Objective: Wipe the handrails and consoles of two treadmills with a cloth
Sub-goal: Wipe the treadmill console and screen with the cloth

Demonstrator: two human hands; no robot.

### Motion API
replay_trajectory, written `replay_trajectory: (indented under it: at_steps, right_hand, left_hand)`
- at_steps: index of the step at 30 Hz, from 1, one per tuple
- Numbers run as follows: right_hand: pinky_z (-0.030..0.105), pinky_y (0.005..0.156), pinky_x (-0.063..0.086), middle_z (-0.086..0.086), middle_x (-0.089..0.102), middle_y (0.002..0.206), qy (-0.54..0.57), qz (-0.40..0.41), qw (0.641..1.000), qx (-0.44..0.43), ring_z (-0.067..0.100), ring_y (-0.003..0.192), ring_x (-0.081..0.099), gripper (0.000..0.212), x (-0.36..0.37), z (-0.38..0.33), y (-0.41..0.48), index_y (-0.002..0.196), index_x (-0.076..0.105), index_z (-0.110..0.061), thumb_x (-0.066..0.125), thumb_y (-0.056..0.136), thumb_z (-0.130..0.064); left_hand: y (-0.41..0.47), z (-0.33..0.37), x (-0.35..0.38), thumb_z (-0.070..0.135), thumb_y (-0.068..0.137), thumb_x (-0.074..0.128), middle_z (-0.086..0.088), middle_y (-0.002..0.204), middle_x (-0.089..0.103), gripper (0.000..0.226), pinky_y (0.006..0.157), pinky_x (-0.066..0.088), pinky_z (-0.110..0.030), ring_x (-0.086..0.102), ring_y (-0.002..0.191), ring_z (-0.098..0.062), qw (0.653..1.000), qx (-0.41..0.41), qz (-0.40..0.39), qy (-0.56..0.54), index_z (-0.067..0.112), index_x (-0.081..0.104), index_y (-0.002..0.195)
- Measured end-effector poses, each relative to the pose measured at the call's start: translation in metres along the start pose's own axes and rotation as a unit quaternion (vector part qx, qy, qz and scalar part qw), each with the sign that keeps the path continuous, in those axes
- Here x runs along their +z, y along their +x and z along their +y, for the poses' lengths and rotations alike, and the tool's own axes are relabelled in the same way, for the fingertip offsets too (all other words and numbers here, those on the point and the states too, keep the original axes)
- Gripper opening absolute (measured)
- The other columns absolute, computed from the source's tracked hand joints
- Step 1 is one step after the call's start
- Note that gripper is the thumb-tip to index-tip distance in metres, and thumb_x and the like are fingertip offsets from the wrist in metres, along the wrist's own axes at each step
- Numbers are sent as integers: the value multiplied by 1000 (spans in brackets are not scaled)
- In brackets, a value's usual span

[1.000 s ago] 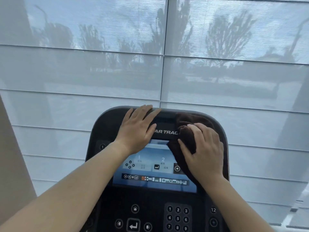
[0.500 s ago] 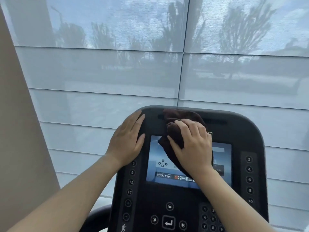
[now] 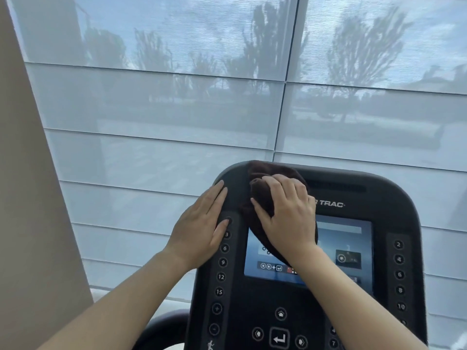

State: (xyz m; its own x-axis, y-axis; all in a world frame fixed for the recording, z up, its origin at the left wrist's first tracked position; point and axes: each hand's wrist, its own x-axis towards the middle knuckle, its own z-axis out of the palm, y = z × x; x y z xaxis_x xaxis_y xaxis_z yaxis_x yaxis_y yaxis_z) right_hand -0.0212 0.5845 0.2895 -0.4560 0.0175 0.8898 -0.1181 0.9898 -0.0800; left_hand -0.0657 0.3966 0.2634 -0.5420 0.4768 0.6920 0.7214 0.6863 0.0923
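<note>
Wiping stroke along the upper band of the treadmill console (image 3: 379, 198). Within the preceding second the right hand (image 3: 288, 218) and the bunched dark cloth (image 3: 265, 173) had travelled from the console's upper right, across the top of the lit screen (image 3: 341, 248), to its upper left corner. The left hand (image 3: 199, 228) had slid from the top centre out to the left border, beside the numbered buttons. One pass over the top band therefore appeared complete; the keys below and the handrails seemed still to be done. The cloth lay under the right hand, pressed to the console, its folds showing above the fingertips at the rim. The right fingers were curled over it, thumb closed into the fabric. The left hand lay flat with straight fingers, holding nothing, just beside the cloth. A dark curved bar (image 3: 164, 327) at lower left was probably a handrail, though too little showed.
</note>
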Motion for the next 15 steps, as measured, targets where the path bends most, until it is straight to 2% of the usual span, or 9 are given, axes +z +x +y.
replay_trajectory:
  at_steps: [7, 10, 15]
  right_hand:
    - [45, 81, 43, 2, 59, 121, 15, -23, 999, -18, 30, 111, 52, 42, 15, -25, 37, 120, 57, -20, 58, 84, -43]
    - [42, 81, 41, 0, 59, 122, 18, -19, 999, -33, 26, 113, 50, 41, 16, -33, 17, 120, 58, -20, 57, 86, -44]
    - [39, 82, 39, -2, 59, 122, 23, -8, 999, -45, 22, 115, 48, 39, 15, -34, -23, 119, 59, -20, 58, 87, -42]
  left_hand:
    - [-39, -11, 2, 40, 92, 31, 7, 156, 5, 64, 108, 28, -29, 20, 139, -9, 998, -8, -30, -51, 15, 13, 148]
    - [-60, -7, 9, 39, 92, 31, 7, 157, 2, 66, 111, 24, -30, 11, 141, -6, 995, -27, -37, -91, 17, 6, 149]
    - [-95, 2, 18, 43, 91, 28, 14, 155, -3, 67, 112, 17, -22, 3, 139, 2, 989, -67, -47, -122, 27, -4, 148]
